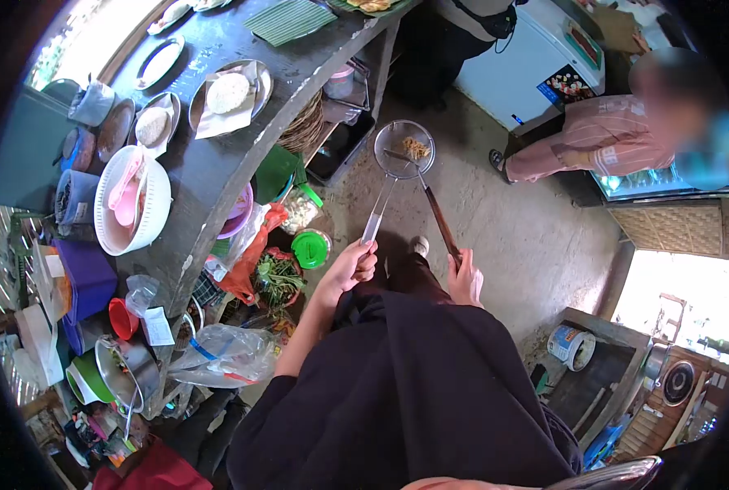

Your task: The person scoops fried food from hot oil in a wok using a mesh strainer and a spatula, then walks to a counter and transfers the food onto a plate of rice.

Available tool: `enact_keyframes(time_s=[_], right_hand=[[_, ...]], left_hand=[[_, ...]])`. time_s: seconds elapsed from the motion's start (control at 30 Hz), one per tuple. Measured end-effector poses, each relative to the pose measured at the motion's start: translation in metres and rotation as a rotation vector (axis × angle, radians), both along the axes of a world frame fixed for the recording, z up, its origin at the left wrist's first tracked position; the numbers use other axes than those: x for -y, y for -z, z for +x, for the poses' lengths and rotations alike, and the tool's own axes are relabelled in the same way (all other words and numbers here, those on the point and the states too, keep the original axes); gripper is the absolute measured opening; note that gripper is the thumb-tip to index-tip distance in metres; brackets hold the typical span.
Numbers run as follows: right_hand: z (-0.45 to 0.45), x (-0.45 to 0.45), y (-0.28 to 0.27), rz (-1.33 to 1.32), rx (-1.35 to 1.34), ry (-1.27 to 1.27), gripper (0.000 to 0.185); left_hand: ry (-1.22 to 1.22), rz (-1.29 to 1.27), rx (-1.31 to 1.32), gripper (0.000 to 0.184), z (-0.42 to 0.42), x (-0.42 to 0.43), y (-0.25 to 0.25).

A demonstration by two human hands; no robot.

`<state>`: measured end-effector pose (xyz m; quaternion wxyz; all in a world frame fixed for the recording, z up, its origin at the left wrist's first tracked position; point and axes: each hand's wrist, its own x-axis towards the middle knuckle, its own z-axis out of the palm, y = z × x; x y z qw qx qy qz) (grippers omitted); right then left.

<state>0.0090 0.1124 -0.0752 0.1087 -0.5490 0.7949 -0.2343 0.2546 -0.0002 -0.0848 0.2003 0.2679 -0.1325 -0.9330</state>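
My left hand is closed around the metal handle of a round wire strainer, held out in front of me above the floor. A small heap of brown fried food lies in its mesh. My right hand grips the dark wooden handle of a spatula. The metal end of the spatula reaches into the strainer, beside the food. Both hands are in front of my dark clothing, apart from each other.
Left is a long counter with plates of rice and a white basket. Green-lidded jars and bags stand beneath. A person in pink is near a white freezer; a stove is lower right.
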Motion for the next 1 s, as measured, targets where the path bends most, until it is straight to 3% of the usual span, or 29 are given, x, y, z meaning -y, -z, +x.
enact_keyframes(time_s=[0.3, 0.83, 0.9, 1.0], right_hand=[[-0.011, 0.014, 0.004, 0.124, 0.034, -0.044, 0.024], [-0.071, 0.049, 0.014, -0.065, 0.000, -0.177, 0.021], [-0.082, 0.052, 0.012, 0.058, 0.033, -0.164, 0.020], [-0.097, 0.058, 0.015, 0.027, 0.038, -0.189, 0.020]], left_hand=[[-0.053, -0.003, 0.013, 0.019, 0.003, 0.001, -0.004], [-0.105, -0.031, 0.019, 0.020, -0.041, 0.017, -0.012], [-0.108, -0.030, 0.025, 0.021, -0.048, 0.017, -0.012], [-0.123, -0.030, 0.052, 0.021, -0.059, 0.018, -0.012]])
